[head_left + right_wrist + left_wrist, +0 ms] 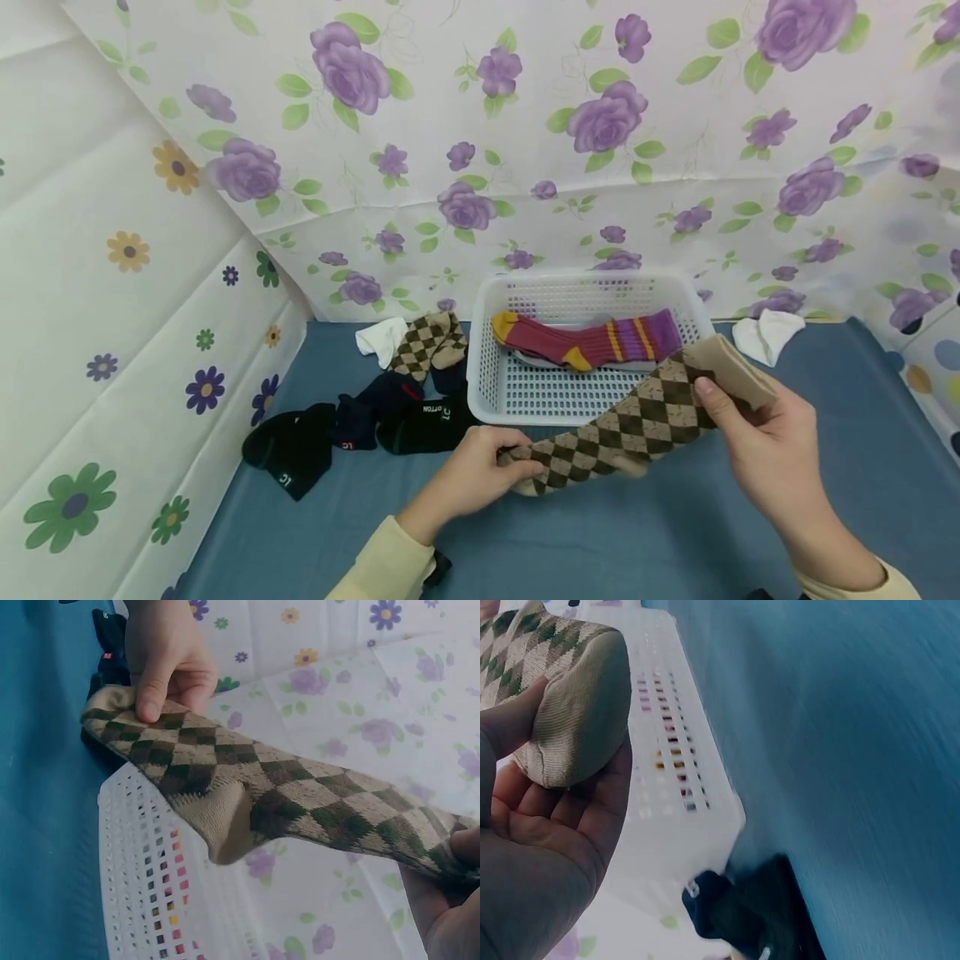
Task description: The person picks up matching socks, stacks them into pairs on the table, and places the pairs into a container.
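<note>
A brown-and-beige argyle sock (615,429) stretches between both hands, held up in front of the basket. My left hand (480,471) pinches its toe end between thumb and fingers. At the cuff end, my right hand (772,450) grips the sock with the thumb on the near side. The beige toe (585,712) shows close up in the left wrist view, and the beige heel (221,821) hangs downward in the right wrist view. Behind the sock stands a white perforated basket (483,367) holding a maroon, yellow and purple sock (555,342), with something grey under it.
Several dark socks (300,442) lie left of the basket. Another argyle sock (427,342) is bunched at the back beside a white sock (381,337). A second white sock (768,333) lies back right. Flowered sheets (465,208) wall in the blue surface (600,542).
</note>
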The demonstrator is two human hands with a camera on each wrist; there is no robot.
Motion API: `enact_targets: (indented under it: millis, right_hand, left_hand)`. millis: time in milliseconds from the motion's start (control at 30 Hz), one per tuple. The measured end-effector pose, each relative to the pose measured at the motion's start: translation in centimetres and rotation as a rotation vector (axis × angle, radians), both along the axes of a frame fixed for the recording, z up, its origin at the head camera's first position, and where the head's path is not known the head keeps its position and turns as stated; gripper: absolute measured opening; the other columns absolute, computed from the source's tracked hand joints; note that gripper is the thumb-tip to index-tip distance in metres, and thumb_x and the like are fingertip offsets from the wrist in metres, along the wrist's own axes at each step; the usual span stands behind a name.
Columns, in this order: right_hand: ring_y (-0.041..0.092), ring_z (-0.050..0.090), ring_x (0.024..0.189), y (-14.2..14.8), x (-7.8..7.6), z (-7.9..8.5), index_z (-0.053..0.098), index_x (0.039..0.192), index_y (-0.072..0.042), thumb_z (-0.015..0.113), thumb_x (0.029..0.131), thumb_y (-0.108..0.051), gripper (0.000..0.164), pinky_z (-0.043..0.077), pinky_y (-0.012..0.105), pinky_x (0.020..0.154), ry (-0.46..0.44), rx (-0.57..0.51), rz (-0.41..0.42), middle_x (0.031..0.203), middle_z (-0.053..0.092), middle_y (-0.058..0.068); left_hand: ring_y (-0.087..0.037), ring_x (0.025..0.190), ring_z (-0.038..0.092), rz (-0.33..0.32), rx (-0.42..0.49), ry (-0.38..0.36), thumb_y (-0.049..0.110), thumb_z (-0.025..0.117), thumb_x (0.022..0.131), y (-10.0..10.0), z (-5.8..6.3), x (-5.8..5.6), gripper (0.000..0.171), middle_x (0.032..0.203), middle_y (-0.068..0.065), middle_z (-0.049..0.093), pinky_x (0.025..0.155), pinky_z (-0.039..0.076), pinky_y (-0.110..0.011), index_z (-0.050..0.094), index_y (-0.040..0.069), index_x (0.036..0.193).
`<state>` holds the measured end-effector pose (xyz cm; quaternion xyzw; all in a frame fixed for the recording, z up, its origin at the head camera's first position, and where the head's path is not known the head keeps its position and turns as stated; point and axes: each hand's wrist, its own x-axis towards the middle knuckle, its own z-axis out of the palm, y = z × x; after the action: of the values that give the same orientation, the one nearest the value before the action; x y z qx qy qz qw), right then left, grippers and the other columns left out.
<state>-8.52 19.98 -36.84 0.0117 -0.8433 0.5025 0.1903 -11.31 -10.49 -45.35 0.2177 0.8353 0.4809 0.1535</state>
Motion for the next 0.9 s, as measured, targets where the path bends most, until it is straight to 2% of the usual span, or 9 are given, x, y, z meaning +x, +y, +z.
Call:
enact_targets:
  millis: [167,233,300,367,467,533,633,767,900]
  right_hand:
    - [0.005,0.062,0.083,0.4,0.1,-0.3,0.063,0.121,-0.013,0.061,0.091,-0.02,0.031,0.048,0.014,0.065,-0.046,-0.016,-0.028,0.101,0.064,-0.008]
    - [0.006,0.058,0.077,0.6,0.1,-0.5,0.064,0.118,-0.013,0.062,0.09,-0.02,0.029,0.046,0.016,0.061,-0.054,-0.025,-0.038,0.098,0.064,-0.007]
    - [0.008,0.05,0.06,0.8,0.2,-0.6,0.067,0.113,-0.011,0.064,0.089,-0.021,0.026,0.041,0.019,0.051,-0.066,-0.042,-0.052,0.086,0.062,-0.006]
    - [0.01,0.041,0.051,0.9,0.3,-0.8,0.067,0.109,-0.009,0.065,0.088,-0.02,0.024,0.035,0.024,0.045,-0.072,-0.065,-0.056,0.084,0.061,-0.006]
    - [0.002,0.051,0.05,1.2,0.4,-1.2,0.067,0.107,-0.004,0.066,0.087,-0.015,0.023,0.042,0.018,0.046,-0.074,-0.117,-0.059,0.086,0.065,-0.008]
    - [0.0,0.064,0.066,1.3,0.4,-1.5,0.067,0.107,-0.002,0.066,0.086,-0.009,0.022,0.05,0.015,0.056,-0.051,-0.137,-0.064,0.094,0.069,-0.011]
    - [0.004,0.069,0.078,1.6,0.6,-1.9,0.068,0.104,0.0,0.068,0.083,-0.002,0.021,0.054,0.017,0.064,-0.022,-0.151,-0.077,0.09,0.071,-0.012]
    - [0.003,0.069,0.073,2.4,1.0,-2.7,0.068,0.1,-0.001,0.07,0.081,-0.003,0.019,0.054,0.017,0.061,-0.037,-0.082,-0.066,0.085,0.07,-0.013]
    - [0.0,0.068,0.071,3.2,1.4,-3.4,0.07,0.098,-0.003,0.072,0.081,-0.01,0.018,0.053,0.017,0.06,-0.107,0.014,-0.042,0.081,0.069,-0.017]
  left_hand:
    - [-0.01,0.045,0.042,0.055,-0.011,0.019,0.039,0.066,0.085,-1.3,-0.1,-0.2,0.012,0.065,0.004,0.056,0.045,0.039,-0.024,0.068,0.027,0.087]
    - [-0.009,0.046,0.043,0.08,-0.028,0.038,0.037,0.066,0.085,-1.8,0.1,-0.3,0.011,0.067,0.005,0.057,0.045,0.04,-0.024,0.069,0.028,0.09]
    - [-0.009,0.048,0.043,0.105,-0.044,0.053,0.033,0.067,0.085,-2.2,0.5,-0.3,0.009,0.07,0.006,0.059,0.047,0.04,-0.023,0.069,0.027,0.091]
    - [-0.007,0.048,0.042,0.124,-0.051,0.053,0.029,0.068,0.085,-2.4,1.3,-0.2,0.008,0.072,0.005,0.061,0.047,0.039,-0.023,0.07,0.024,0.091]
    - [-0.006,0.049,0.039,0.137,-0.049,0.026,0.022,0.07,0.084,-2.8,2.8,0.2,0.008,0.076,0.001,0.063,0.047,0.038,-0.022,0.07,0.018,0.091]
    - [-0.005,0.05,0.04,0.131,-0.042,-0.002,0.02,0.072,0.082,-3.2,3.6,0.3,0.009,0.077,-0.001,0.063,0.048,0.038,-0.022,0.071,0.016,0.091]
    - [-0.006,0.055,0.044,0.108,-0.042,-0.034,0.018,0.073,0.081,-3.9,4.2,0.4,0.012,0.083,-0.002,0.065,0.051,0.042,-0.023,0.071,0.014,0.092]
    - [-0.004,0.053,0.043,0.11,-0.067,-0.038,0.019,0.07,0.084,-4.6,4.3,0.4,0.009,0.084,-0.001,0.066,0.05,0.042,-0.023,0.071,0.015,0.092]
    - [-0.005,0.051,0.043,0.169,-0.064,-0.021,0.019,0.068,0.086,-5.0,3.6,0.2,0.006,0.079,-0.001,0.066,0.049,0.041,-0.024,0.071,0.016,0.09]
